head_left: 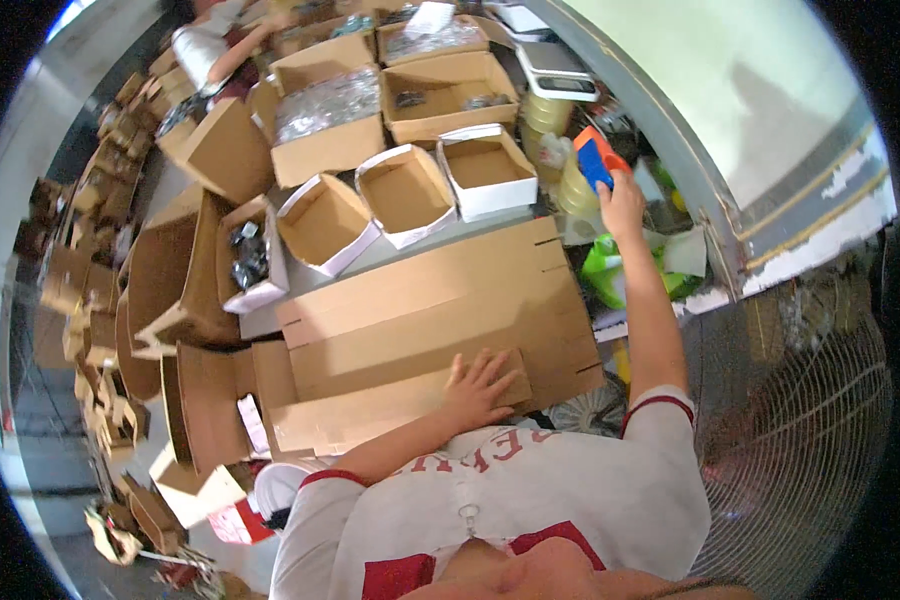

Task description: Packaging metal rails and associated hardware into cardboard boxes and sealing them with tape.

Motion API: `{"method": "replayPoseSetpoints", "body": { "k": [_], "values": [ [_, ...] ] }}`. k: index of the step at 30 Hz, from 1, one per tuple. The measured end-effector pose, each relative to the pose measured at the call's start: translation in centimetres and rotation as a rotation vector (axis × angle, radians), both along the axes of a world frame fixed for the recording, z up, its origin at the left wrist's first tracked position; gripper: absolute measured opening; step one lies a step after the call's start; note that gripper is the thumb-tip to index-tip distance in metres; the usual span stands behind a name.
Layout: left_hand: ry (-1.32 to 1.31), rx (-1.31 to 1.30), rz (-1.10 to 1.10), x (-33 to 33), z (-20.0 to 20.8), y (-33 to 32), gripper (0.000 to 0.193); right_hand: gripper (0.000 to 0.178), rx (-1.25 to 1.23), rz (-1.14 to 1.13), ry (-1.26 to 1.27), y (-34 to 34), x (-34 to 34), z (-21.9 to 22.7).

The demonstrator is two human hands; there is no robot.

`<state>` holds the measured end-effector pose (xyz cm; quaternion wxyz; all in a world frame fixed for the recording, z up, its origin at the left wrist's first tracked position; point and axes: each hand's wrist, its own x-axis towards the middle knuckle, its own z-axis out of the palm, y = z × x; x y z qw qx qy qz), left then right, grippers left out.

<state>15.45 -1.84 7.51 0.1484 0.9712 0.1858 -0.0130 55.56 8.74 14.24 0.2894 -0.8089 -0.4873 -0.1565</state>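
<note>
My left hand [478,390] lies with spread fingers on a flap of a large cardboard box [420,320] in front of me. The box's flaps are folded down flat over it, with slits at the corners. Off to the right, beyond the table edge, my right hand [622,205] is closed on an orange-and-blue tape dispenser [597,160]. It is held above round yellowish containers [575,190] and a bright green bag [605,270]. Part of the dispenser is covered by my fingers.
White-sided trays [407,195] stand in a row behind the box; one at the left [251,258] holds black packets. Larger cartons [330,105] with clear bags stand farther back. A scale [560,75] is at the back right. A fan cage [790,450] is at my right. Another person [205,50] works far left.
</note>
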Motion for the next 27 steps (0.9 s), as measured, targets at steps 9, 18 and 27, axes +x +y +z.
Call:
{"method": "replayPoseSetpoints", "body": {
  "k": [9,18,27],
  "values": [
    [0.212,0.126,0.358,-13.9,1.5,1.0,0.098,0.060,-0.098,0.064,-0.162,3.6,1.2,-4.2],
    [0.005,0.119,0.440,-13.7,5.5,-3.6,0.095,0.047,-0.194,0.558,0.481,-4.6,-8.9,-13.1],
    [-0.405,-0.146,1.256,-20.2,9.9,-18.3,0.110,0.047,-0.625,0.656,-0.165,-13.8,-20.9,-11.5]
  ]
}}
